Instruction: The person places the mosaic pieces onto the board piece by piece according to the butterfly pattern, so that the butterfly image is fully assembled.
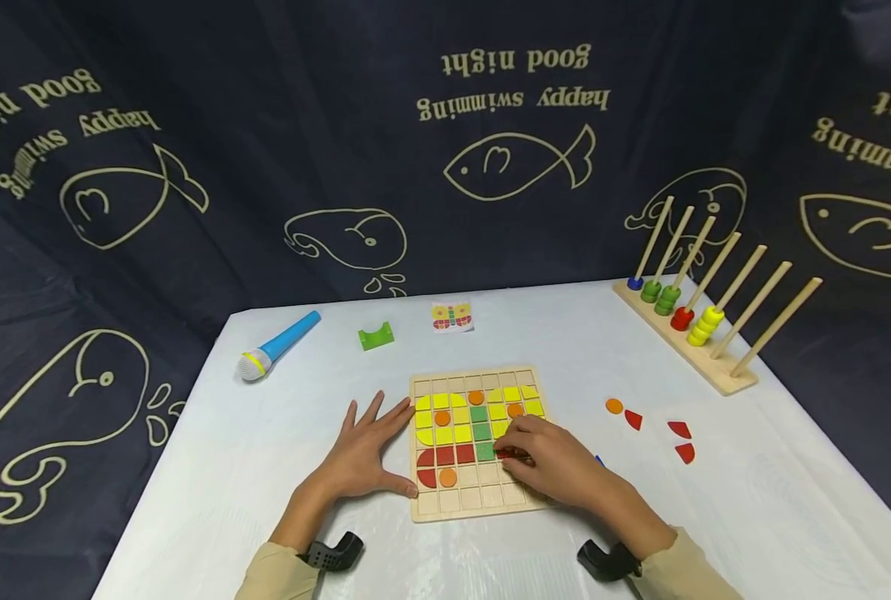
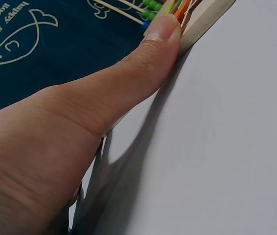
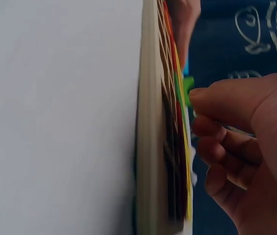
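A wooden grid board (image 1: 483, 500) lies on the table, partly filled with yellow, red, green and orange pieces. My left hand (image 1: 362, 454) rests spread along its left side, fingertips at the upper edge and thumb against the lower left edge. My right hand (image 1: 558, 458) is over the board's right half, fingers loosely bent. Its fingertips are at a red piece (image 1: 502, 454) beside the lowest green square (image 1: 485, 452). In the right wrist view no piece shows between the thumb (image 3: 202, 98) and fingers. The right hand hides several cells.
Loose red pieces (image 1: 685, 453) and an orange disc (image 1: 613, 406) lie right of the board. A butterfly pattern card (image 1: 452, 317), a green arched block (image 1: 376, 336) and a blue toy microphone (image 1: 280, 343) are behind it. A peg bead stand (image 1: 685, 342) stands far right.
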Tool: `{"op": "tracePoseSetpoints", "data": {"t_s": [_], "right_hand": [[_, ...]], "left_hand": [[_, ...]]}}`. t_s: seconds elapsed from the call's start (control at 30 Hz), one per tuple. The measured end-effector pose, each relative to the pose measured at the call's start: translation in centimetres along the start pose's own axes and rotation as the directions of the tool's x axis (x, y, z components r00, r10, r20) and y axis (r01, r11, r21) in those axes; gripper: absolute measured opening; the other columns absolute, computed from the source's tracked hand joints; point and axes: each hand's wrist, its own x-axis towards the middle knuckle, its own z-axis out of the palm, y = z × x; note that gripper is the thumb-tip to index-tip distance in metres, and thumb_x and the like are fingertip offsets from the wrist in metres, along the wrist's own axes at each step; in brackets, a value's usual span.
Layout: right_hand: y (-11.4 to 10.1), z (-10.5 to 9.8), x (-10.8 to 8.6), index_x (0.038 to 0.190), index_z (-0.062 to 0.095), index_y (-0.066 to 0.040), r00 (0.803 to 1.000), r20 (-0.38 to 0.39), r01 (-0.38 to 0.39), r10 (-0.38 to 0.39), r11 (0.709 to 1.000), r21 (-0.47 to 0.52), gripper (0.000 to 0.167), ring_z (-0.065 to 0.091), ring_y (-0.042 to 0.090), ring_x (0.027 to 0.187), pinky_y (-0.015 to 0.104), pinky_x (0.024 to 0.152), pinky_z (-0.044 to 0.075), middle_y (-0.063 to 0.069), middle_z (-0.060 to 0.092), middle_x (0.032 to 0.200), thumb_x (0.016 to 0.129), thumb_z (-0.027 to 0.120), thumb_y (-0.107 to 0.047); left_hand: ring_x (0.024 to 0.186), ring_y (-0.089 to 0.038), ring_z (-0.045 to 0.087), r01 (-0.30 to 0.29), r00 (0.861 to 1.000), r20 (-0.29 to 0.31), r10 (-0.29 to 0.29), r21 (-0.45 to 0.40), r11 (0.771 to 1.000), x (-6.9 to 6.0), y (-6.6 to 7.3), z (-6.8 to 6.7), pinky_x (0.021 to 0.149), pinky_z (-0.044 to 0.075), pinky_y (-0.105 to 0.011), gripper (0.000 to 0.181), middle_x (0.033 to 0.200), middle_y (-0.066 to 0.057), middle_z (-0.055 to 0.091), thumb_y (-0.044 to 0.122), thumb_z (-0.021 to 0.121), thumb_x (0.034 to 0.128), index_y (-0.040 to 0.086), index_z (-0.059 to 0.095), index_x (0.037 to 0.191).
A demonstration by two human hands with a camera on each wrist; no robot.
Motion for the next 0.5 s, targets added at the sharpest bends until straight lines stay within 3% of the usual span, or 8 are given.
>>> {"op": "tracePoseSetpoints", "data": {"t_s": [0.33,0.5], "right_hand": [[4.7,-3.1,-3.1,0.102,0.074,-0.022,0.981,-0.109,-0.167,0.159,0.983,-0.070,0.020,0.052,0.007,0.094,0.035,0.081,0.052,-0.014,0.058,0.099,0.082,0.077,-0.024],[7.2,-4.9,-4.8,0.101,0.074,-0.017,0.969,-0.140,-0.217,0.203,0.972,-0.092,0.019,0.054,0.012,0.090,0.038,0.077,0.051,-0.009,0.059,0.099,0.082,0.076,-0.019]], "left_hand": [[0.145,-0.029,0.007,0.003,1.000,-0.002,-0.003,0.008,1.000,-0.1,-0.1,0.2,0.112,-0.002,-0.060,0.125,0.155,0.011,0.026,0.089,0.063,0.0480,0.024,0.034,0.151],[0.145,-0.030,0.007,0.004,1.000,0.002,-0.004,-0.001,1.000,0.0,0.1,-0.1,0.112,-0.001,-0.061,0.125,0.155,0.009,0.027,0.088,0.065,0.0479,0.023,0.035,0.150]]}}
